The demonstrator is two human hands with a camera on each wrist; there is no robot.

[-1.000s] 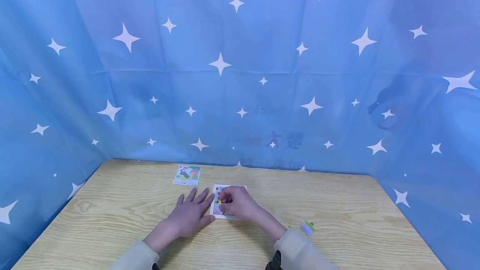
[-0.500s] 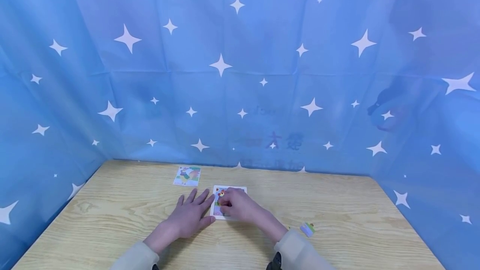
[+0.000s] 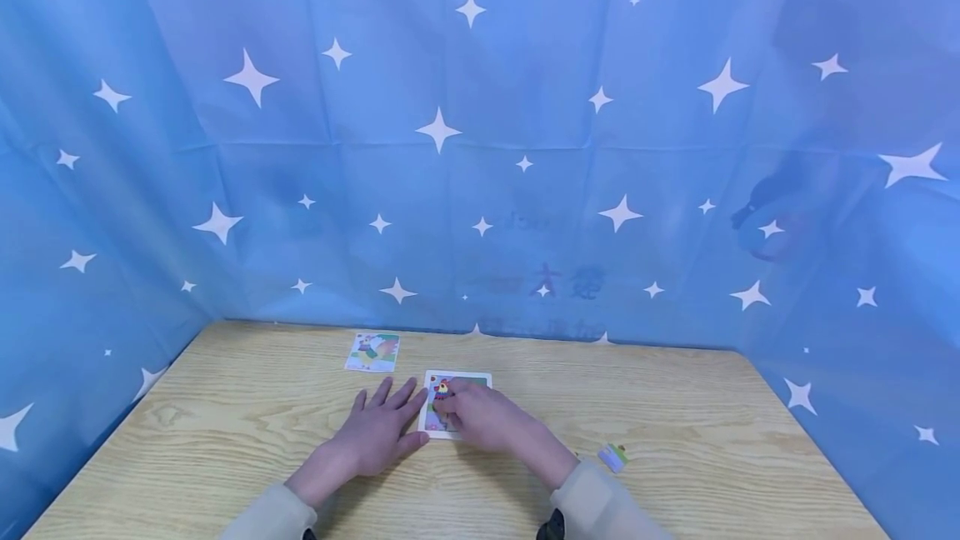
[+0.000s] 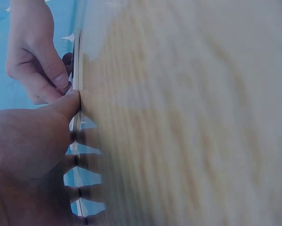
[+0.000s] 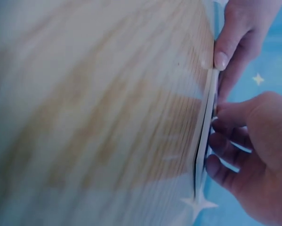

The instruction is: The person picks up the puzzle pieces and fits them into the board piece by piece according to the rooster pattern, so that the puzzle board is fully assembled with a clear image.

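Note:
My left hand (image 3: 378, 432) lies spread on the wood, its fingers straight. Its thumb and index finger touch the left edge of a small white-framed jigsaw puzzle (image 3: 457, 435). Over the puzzle, my right hand (image 3: 483, 415) reaches in from the right with its fingertips on the picture. Just left of these fingertips shows a puzzle piece with a rooster's head (image 3: 442, 390), which seems to lie flat in the frame. In the right wrist view the right hand (image 5: 258, 155) has slightly bent fingers touching the puzzle's face. This hand hides much of the puzzle's right side.
A square picture card (image 3: 372, 352) lies behind my left hand. A loose puzzle piece (image 3: 612, 457), purple and green, lies right of my right forearm. Another scrap shows partly beside that sleeve. The wooden table (image 3: 697, 423) meets a blue star-patterned curtain (image 3: 525, 232).
My right fingers held the rooster-head piece above the puzzle, then lowered it. Now the piece shows more fully and the fingertips press beside it. My left hand has stayed in place.

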